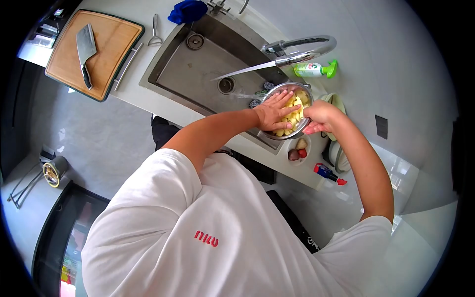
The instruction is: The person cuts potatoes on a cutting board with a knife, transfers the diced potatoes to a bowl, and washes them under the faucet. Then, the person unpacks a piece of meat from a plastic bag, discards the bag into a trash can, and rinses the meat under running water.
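My left hand lies flat with fingers spread over pale yellow cut chunks, which look like potato, in a round metal bowl. The bowl is tilted over the right end of the sink, and water spills from its lip. With my right hand I grip the bowl's right rim; some of those fingers are hidden. Beyond the bowl, the tap runs a stream of water into the sink.
A cleaver lies on a wooden cutting board, with a peeler nearby. Behind the sink are a blue cloth and a green-capped bottle. A small white dish holds several food pieces; a blue-and-red bottle lies near it.
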`<state>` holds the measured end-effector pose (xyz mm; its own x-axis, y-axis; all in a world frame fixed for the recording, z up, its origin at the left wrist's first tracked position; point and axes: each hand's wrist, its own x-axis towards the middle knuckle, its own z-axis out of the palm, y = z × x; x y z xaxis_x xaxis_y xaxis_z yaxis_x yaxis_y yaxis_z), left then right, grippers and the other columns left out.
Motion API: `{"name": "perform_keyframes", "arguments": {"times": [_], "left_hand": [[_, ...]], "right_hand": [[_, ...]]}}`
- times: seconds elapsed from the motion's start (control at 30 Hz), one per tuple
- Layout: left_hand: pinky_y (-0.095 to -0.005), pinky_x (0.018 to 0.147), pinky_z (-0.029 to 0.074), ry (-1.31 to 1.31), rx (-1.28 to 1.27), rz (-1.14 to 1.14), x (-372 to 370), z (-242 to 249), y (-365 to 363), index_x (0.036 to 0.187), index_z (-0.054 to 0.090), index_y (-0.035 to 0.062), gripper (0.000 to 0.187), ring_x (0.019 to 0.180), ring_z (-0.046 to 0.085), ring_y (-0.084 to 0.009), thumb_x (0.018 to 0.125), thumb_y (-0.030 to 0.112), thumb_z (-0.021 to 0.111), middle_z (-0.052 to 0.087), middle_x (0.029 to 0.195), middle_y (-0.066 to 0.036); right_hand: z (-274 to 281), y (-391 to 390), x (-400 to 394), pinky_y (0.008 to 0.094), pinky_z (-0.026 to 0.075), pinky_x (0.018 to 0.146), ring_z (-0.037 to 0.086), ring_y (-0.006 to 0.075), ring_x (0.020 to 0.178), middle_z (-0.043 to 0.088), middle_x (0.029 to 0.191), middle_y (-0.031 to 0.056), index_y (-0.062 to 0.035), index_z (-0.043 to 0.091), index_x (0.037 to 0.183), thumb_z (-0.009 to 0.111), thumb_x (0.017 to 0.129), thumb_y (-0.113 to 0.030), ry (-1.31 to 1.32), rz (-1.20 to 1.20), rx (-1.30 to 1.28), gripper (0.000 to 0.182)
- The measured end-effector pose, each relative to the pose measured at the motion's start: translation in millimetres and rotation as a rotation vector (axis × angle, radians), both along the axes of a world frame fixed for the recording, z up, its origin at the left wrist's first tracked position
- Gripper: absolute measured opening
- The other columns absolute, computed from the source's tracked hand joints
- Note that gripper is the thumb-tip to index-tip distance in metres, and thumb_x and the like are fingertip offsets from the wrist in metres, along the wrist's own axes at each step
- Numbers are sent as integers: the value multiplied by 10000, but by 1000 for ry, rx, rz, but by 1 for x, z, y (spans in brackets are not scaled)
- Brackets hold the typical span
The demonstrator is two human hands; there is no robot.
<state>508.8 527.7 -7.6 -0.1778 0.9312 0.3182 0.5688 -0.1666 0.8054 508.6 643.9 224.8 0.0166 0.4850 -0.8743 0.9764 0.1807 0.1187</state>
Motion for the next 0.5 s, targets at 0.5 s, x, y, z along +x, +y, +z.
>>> {"name": "perform_keyframes", "arguments": {"times": [0.5], "left_hand": [[-562,1288,132,141,-45,71,-42,-14,-20,1662,289,205,766,1589,158,-458,1039,620,452,205,1701,-266]], "right_hand": [[-39,12,12,367,645,558,749,313,685,715,965,240,115,556,1235,534,976,-102,208,-51,-46,339]]}}
